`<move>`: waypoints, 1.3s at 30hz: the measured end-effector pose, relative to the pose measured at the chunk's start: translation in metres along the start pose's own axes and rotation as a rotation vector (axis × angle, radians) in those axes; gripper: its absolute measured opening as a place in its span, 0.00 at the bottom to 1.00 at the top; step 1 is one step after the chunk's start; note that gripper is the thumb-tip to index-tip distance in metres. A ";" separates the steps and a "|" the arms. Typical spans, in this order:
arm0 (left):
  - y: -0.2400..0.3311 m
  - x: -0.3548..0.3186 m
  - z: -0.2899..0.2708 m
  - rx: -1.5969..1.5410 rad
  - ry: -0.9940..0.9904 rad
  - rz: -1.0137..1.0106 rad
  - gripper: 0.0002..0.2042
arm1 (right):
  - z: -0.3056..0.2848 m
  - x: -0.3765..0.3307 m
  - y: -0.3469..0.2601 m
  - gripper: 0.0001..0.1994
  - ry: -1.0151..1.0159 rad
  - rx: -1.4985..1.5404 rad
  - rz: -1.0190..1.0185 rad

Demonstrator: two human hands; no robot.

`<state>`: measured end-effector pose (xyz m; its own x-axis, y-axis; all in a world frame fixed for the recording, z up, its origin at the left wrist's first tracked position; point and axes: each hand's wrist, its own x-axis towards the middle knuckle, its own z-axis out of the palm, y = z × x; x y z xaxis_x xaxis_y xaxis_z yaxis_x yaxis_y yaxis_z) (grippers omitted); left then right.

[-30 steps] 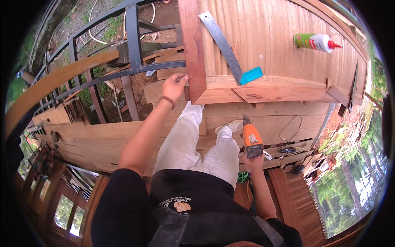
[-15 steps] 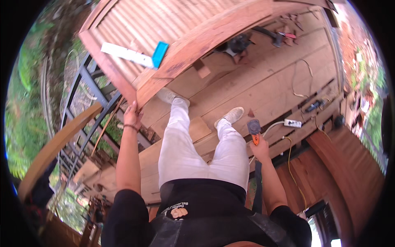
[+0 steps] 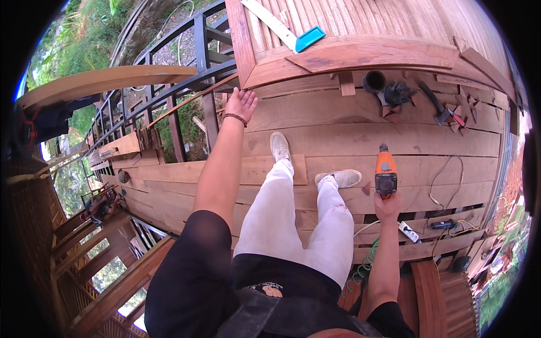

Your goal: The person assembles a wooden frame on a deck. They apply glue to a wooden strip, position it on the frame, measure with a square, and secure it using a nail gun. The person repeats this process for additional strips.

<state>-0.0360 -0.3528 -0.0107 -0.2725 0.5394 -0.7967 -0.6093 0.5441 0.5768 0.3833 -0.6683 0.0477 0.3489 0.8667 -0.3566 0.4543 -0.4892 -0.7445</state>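
Note:
My left hand [image 3: 241, 106] is open, palm up with fingers stretched, right at the near-left corner of a slatted wooden panel [image 3: 349, 56]; I cannot tell whether the fingertips touch it. A wooden frame borders the panel. On its slats lies a try square [image 3: 309, 39] with a pale blade and a teal stock. My right hand [image 3: 389, 206] is closed round the handle of an orange and dark grey nail gun [image 3: 386, 168], its nose facing away from me above the plank floor. A green coiled hose [image 3: 363, 265] hangs by my right forearm.
Under the panel's near edge stand a dark cup [image 3: 373, 82] and black gloves [image 3: 399, 93]. A hammer [image 3: 434, 104] lies among wood scraps. Cables and a white power strip [image 3: 409, 232] are on the right. A dark metal railing [image 3: 201, 45] edges the floor on the left.
My view has turned, so the panel appears further right. My left hand has opened from the panel's corner into a flat palm. The nail gun has swung outward, its nose now showing.

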 end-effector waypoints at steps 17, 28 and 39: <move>0.016 0.019 0.007 0.184 -0.010 -0.064 0.15 | 0.088 -0.016 -0.002 0.21 -0.161 -0.021 0.038; 0.020 0.016 0.004 0.217 -0.060 -0.101 0.15 | 0.107 -0.017 -0.002 0.11 -0.099 -0.028 0.101; 0.005 0.008 -0.022 0.208 -0.179 -0.002 0.15 | 0.099 0.009 -0.033 0.31 -0.083 0.027 -0.431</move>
<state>-0.0575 -0.3598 -0.0178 -0.1239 0.6329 -0.7642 -0.4389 0.6558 0.6143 0.2902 -0.6346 0.0136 0.0644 0.9965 -0.0536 0.5215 -0.0793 -0.8496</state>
